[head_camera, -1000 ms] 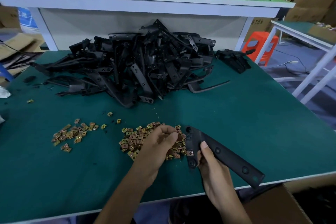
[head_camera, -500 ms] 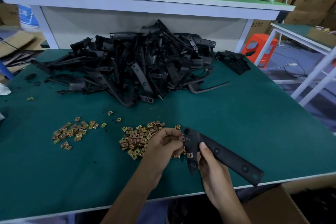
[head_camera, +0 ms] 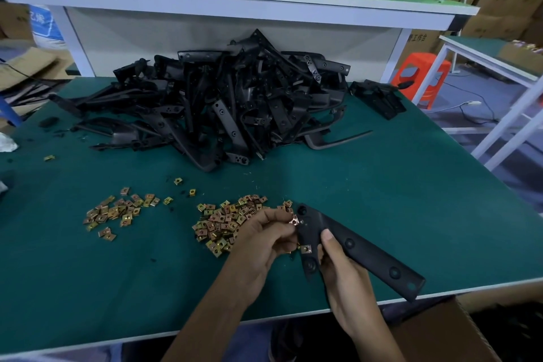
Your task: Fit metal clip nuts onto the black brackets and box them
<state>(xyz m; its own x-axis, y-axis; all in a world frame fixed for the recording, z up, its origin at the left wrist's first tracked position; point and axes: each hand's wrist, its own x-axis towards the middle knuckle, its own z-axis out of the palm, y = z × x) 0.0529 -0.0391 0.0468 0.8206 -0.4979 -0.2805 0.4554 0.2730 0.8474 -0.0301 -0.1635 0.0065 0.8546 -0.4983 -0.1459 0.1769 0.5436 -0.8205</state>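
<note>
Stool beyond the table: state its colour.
The stool is orange; the head view shows it best.

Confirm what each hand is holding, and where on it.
Left hand pinches a clip nut between its fingertips, at the edge of the black bracket. Right hand grips that bracket near its bend, thumb on the top face.

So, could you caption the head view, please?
Left hand pinches a clip nut at the black bracket the right hand holds.
</note>
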